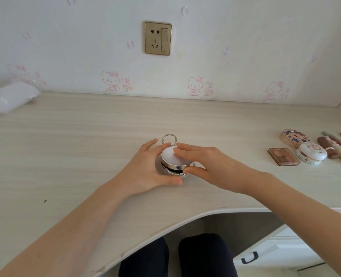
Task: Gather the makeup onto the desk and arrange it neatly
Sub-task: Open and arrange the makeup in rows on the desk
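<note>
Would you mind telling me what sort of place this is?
Likely a bedroom at home: cartoon-cat wallpaper, a wall socket, and makeup, including a silver compact, on the pale desk.

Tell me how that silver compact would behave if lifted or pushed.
The silver compact looks rigid; its polished rim may be slippery. Flat and squat, it should slide, not roll. Its lid seems ajar, so it might flap open.
</note>
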